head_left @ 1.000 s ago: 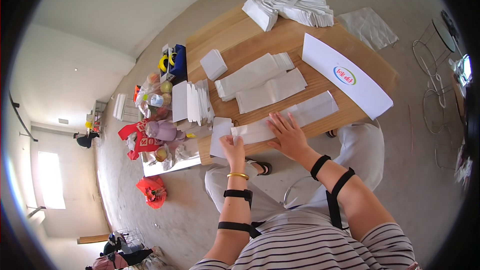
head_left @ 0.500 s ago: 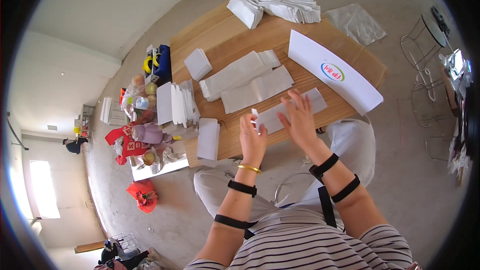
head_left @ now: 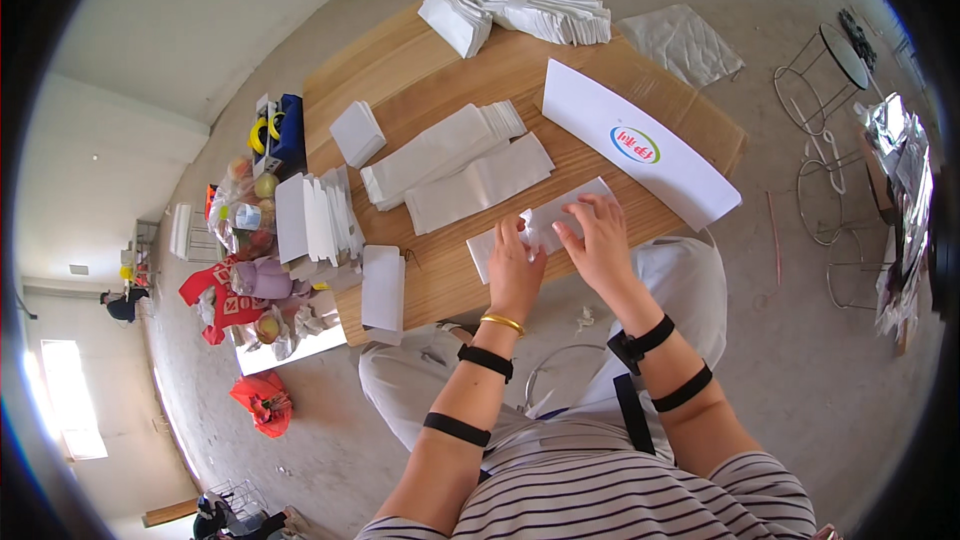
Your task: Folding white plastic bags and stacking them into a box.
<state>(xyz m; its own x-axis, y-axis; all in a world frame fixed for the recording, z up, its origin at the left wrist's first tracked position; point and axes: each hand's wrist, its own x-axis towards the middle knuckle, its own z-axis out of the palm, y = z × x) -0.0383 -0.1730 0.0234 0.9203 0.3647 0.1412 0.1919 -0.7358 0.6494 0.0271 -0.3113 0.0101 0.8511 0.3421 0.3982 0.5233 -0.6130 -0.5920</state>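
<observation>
- Can't see all of the white paper strip [head_left: 548, 220] — partly covered by the left hand [head_left: 516, 265] and right hand [head_left: 600, 245].
- Can't identify the small white piece [head_left: 528, 222] at the left fingertips — too small.
- See the striped shirt [head_left: 600, 500] cut off by the lower edge.
- Can't make out the distant person [head_left: 122, 306], too tiny.

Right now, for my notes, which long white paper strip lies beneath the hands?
The long white paper strip at the near edge of the brown wooden table: the left hand and right hand are over it; the other strips lie farther off.
</observation>
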